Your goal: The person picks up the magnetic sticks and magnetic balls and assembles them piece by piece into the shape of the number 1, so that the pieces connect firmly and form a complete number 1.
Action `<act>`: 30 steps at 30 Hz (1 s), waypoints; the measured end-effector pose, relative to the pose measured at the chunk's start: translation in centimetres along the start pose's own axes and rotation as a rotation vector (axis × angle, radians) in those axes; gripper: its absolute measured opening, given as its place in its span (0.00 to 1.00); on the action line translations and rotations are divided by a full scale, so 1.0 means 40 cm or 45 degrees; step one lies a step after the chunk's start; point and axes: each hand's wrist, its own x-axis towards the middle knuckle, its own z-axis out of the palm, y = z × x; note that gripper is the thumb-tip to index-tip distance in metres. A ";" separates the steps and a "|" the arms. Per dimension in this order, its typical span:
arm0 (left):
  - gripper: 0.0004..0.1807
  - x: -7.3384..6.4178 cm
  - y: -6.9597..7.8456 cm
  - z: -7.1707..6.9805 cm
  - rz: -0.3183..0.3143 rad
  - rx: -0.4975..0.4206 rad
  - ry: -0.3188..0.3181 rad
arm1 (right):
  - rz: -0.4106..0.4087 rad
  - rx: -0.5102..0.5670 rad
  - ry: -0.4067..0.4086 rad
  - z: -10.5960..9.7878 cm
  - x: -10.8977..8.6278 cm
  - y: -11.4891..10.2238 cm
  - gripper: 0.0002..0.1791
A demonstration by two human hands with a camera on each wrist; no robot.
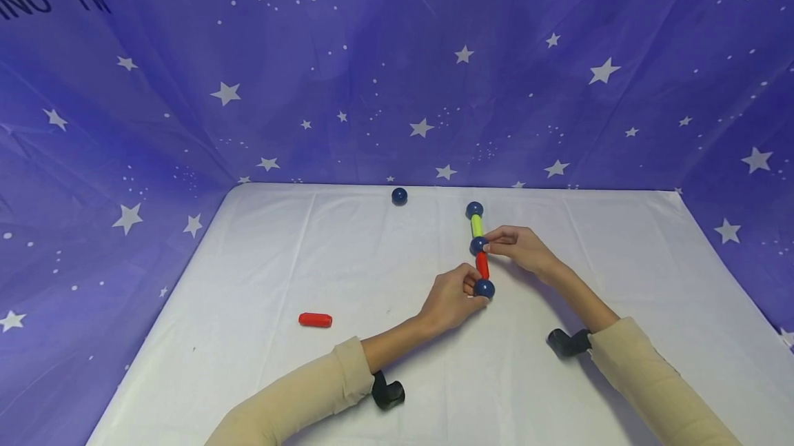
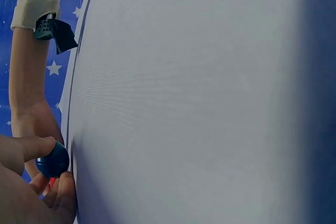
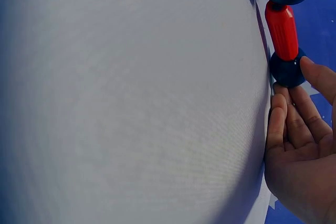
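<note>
A chain of balls and rods runs away from the person, right of the middle of the head view. It goes from a near blue ball (image 1: 484,289) through a red rod (image 1: 482,265), a middle blue ball (image 1: 478,245) and a yellow-green rod (image 1: 477,226) to a far blue ball (image 1: 474,209). My left hand (image 1: 454,299) pinches the near ball between thumb and fingers, also seen in the left wrist view. With thumb and fingertips, my right hand (image 1: 522,248) holds the middle ball; in the right wrist view the red rod (image 3: 282,31) joins both held balls.
A loose blue ball (image 1: 400,196) lies near the table's back edge. On the left lies another red rod (image 1: 315,320). The white-covered table (image 1: 279,239) meets a purple-blue star-patterned cloth (image 1: 372,74) behind and at the sides. Black wrist-worn devices (image 1: 388,392) stick out at both cuffs.
</note>
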 end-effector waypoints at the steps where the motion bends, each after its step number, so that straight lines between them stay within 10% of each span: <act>1: 0.16 0.000 0.000 0.000 0.001 0.002 -0.001 | 0.000 -0.004 -0.001 0.000 0.000 0.000 0.23; 12: 0.16 0.002 0.003 -0.001 -0.010 0.035 -0.017 | -0.005 -0.021 -0.020 0.000 -0.046 -0.086 0.19; 30: 0.17 0.009 0.002 0.004 0.007 0.061 -0.014 | -0.018 -0.014 -0.010 -0.002 -0.015 -0.031 0.20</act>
